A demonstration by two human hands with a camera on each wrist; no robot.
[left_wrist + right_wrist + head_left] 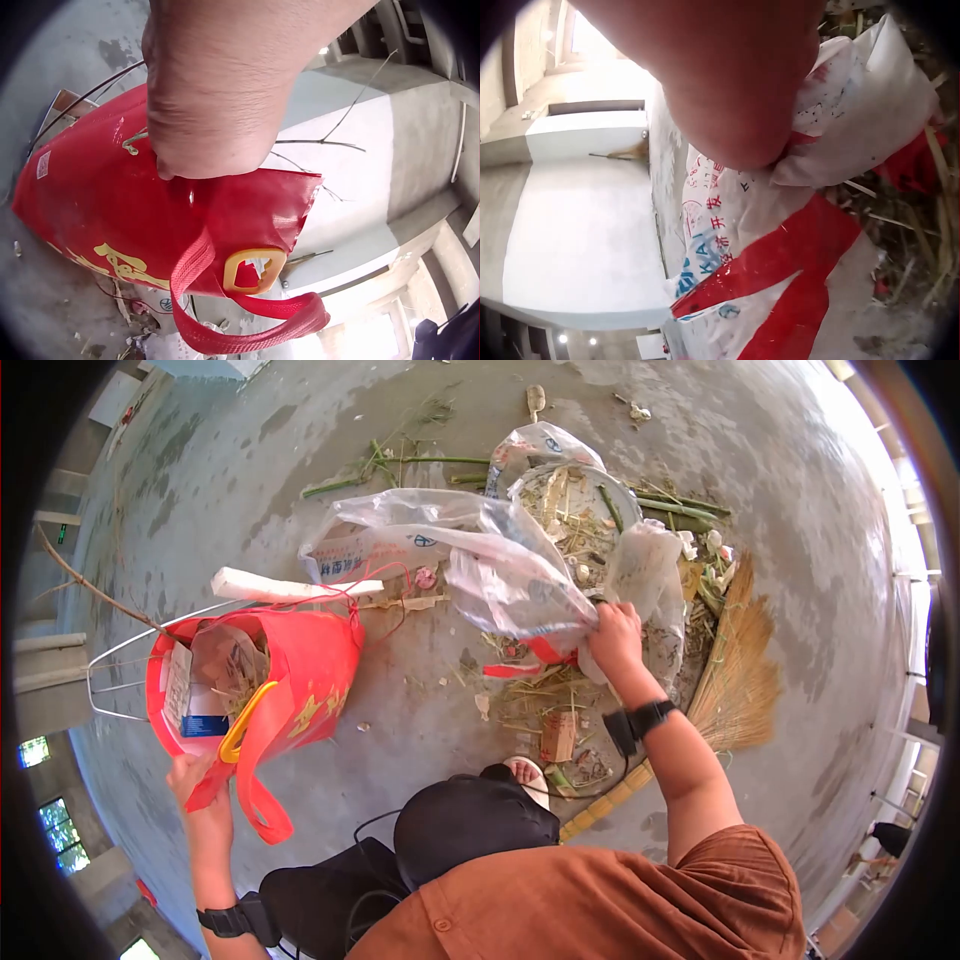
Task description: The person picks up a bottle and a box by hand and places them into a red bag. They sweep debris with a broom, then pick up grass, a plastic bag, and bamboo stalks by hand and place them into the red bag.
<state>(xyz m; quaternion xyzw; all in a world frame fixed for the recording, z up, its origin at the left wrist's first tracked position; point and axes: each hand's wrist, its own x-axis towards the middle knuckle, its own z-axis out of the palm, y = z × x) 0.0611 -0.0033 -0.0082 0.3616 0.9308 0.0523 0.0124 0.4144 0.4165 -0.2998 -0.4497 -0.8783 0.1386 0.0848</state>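
Note:
At the left of the head view stands a red bag (325,670) with yellow print, its mouth showing papers and a clear plastic bag inside. My left hand (200,790) grips its near rim; in the left wrist view the hand (217,97) covers the rim of the red bag (97,195), beside the yellow handle piece (234,274). With my right hand (617,645) I pinch the edge of a translucent printed plastic bag (500,575). The right wrist view shows that hand (735,90) over the white plastic (855,157) with red stripes; its fingertips are hidden.
A round pan (625,500) of plant scraps sits beyond my right hand. To the right lies a straw broom (740,660), with green stalks (680,507) behind. A small carton (558,737) and litter lie near my foot. A white strip (290,587) and a twig (95,585) stick out around the red bag.

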